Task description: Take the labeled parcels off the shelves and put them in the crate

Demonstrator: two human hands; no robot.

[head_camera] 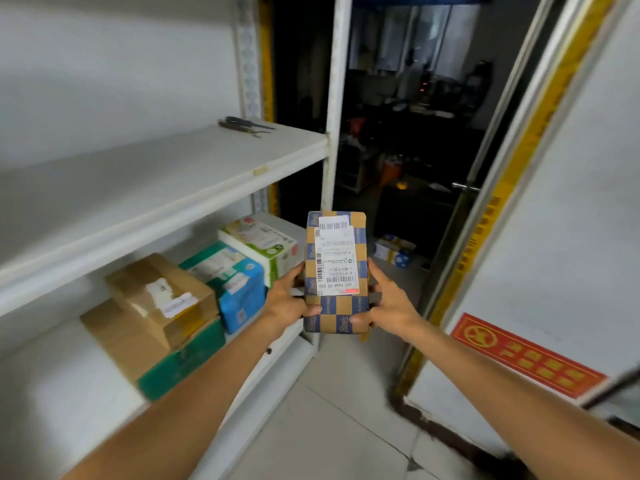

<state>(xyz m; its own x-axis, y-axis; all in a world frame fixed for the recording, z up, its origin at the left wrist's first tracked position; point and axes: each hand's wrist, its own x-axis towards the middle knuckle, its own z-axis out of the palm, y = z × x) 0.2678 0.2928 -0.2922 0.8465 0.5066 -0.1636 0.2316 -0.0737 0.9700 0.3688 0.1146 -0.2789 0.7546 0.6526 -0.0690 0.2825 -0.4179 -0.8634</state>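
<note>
Both hands are holding the parcel clear of the shelf, our left hand and right hand gripping its sides so the label is facing us, crate nowhere in view.

Two dark-handled tools lie side by side near the back right corner of the upper shelf. Past it is a dark room, with a silver door handle at its right side. A red sign with yellow characters sits low on the white panel, whose edge carries a yellow strip. Pale floor tiles lie below.
</note>
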